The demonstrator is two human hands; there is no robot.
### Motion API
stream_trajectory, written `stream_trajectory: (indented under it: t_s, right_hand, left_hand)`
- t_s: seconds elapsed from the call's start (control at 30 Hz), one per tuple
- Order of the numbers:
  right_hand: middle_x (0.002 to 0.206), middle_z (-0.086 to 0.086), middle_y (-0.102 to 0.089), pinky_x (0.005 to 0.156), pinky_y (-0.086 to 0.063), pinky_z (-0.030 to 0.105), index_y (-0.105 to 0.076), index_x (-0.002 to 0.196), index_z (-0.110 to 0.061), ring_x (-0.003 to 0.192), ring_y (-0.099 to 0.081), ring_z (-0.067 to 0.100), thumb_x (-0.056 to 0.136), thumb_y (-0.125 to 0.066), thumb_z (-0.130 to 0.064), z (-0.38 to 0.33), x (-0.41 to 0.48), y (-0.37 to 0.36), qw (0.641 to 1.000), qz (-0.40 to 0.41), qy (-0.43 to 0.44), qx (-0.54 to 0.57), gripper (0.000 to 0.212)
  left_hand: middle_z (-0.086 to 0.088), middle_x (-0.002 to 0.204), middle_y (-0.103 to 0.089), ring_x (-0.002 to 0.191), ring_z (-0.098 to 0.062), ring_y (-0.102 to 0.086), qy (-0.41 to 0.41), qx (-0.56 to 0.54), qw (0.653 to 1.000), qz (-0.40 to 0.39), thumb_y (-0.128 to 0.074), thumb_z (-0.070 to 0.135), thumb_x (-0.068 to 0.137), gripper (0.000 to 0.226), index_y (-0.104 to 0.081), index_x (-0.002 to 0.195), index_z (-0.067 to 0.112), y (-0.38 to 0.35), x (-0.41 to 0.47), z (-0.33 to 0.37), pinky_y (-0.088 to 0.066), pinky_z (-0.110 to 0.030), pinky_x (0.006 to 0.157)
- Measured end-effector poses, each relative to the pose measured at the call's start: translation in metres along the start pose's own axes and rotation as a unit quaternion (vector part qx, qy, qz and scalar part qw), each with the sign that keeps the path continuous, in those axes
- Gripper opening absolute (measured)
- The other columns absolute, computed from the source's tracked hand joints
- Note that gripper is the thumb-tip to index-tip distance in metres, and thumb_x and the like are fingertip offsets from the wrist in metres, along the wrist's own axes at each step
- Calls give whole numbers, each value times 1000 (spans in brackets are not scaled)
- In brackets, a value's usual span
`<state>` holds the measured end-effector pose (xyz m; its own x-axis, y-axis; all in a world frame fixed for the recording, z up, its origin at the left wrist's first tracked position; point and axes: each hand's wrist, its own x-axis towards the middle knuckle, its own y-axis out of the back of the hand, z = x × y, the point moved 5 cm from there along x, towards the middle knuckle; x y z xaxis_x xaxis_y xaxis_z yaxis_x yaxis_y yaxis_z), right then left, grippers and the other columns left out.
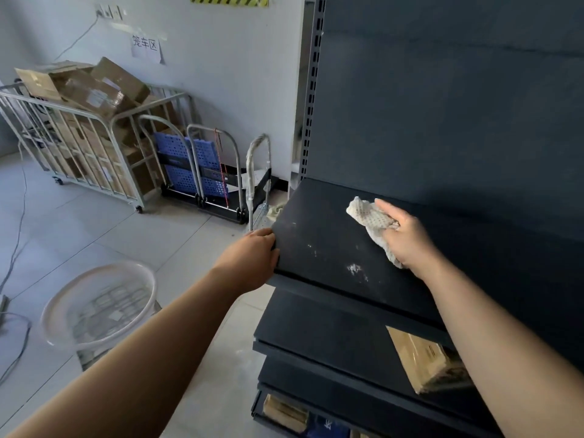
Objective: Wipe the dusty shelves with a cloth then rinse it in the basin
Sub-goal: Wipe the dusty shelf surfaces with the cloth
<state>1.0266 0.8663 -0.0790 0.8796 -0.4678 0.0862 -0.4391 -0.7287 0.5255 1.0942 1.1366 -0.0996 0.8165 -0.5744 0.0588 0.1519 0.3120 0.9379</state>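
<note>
A black metal shelf (319, 222) stands in front of me, its top board marked with pale dust specks near the front edge. My right hand (407, 237) presses a crumpled whitish dotted cloth (369, 216) flat on that board, towards the back. My left hand (252, 257) grips the board's left edge, fingers curled under it. A translucent white basin (63, 305) holding water sits low on the floor at my left, beside my left forearm.
Lower shelf boards hold a tan cardboard box (426, 365) and more packs below. At the back left, a wire cage cart (76, 143) is full of cartons. Folded blue platform trolleys (196, 165) lean on the wall. Cables trail over the tiled floor at the left.
</note>
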Motion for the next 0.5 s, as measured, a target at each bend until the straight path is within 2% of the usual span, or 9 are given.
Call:
stream_trajectory:
  t_s: [0.03, 0.1, 0.13, 0.23, 0.33, 0.4, 0.43, 0.47, 0.5]
  right_hand:
    - [140, -5, -47, 80, -42, 10, -54, 131, -26, 102, -55, 8, 85, -43, 5, 8, 1, 5, 999, 19, -8, -33, 56]
    - [144, 4, -44, 99, -40, 25, -56, 131, -17, 122, -50, 20, 87, -42, 4, 16, 0, -2, 991, 19, -5, -136, 51]
    - [144, 7, -44, 104, -37, 29, -56, 131, -16, 127, -45, 25, 88, -42, 2, 15, -3, -10, 982, 14, 2, -186, 48]
    - [145, 6, -41, 106, -32, 30, -55, 132, -19, 130, -39, 27, 90, -41, -4, -6, -22, -35, 972, -10, 15, -234, 47]
    - [144, 2, -43, 108, -35, 29, -57, 130, -20, 128, -43, 22, 90, -39, -1, -26, -44, -58, 980, -63, 46, -182, 48]
    - [136, -3, -52, 92, -48, 22, -61, 126, -21, 111, -57, 16, 87, -39, 1, -36, -57, -58, 994, -78, 34, -69, 49]
    - [129, -7, -58, 81, -52, 19, -62, 125, -23, 101, -62, 13, 87, -41, 0, -38, -63, -49, 998, -66, 15, -4, 49]
    - [124, -10, -61, 77, -53, 20, -61, 124, -27, 97, -65, 13, 87, -43, -2, -37, -65, -36, 998, -36, -4, 43, 48]
    - [121, -10, -63, 79, -53, 22, -60, 125, -29, 99, -65, 14, 87, -45, -3, -33, -67, -20, 997, 4, -18, 71, 48]
  left_hand:
    - [-6, 120, -58, 110, -28, -55, -6, 3, 1000, 2, -42, 24, 92, 27, -61, 105, 9, 0, 0, 2, -46, -38, 95]
    - [-6, 116, -59, 109, -27, -55, -13, 8, 1000, 4, -41, 22, 93, 26, -61, 102, 9, 0, -2, 4, -45, -36, 95]
    - [-6, 114, -59, 108, -27, -55, -11, 4, 1000, 3, -41, 22, 93, 25, -61, 100, 9, -1, -3, 5, -45, -36, 95]
    - [-6, 110, -58, 109, -27, -55, -2, 15, 1000, -8, -33, 29, 92, 33, -60, 94, 10, -3, -4, 4, -46, -39, 95]
    - [-9, 122, -55, 122, -29, -49, 5, 10, 999, -31, -29, 29, 92, 40, -60, 104, 7, -4, -4, 8, -43, -41, 101]
    - [-9, 118, -58, 121, -28, -49, -6, -24, 999, -43, -34, 19, 91, 33, -62, 102, 6, -12, -3, 9, -42, -39, 103]
    - [-7, 113, -59, 119, -26, -50, -9, -34, 998, -59, -34, 17, 89, 32, -63, 98, 7, -16, -4, 10, -43, -38, 101]
    - [-6, 109, -59, 116, -25, -52, -14, -35, 997, -65, -35, 16, 87, 29, -62, 94, 8, -18, -4, 11, -44, -37, 100]
    - [-6, 107, -59, 113, -25, -54, -14, -51, 997, -64, -37, 14, 87, 25, -61, 91, 8, -19, -4, 13, -46, -36, 97]
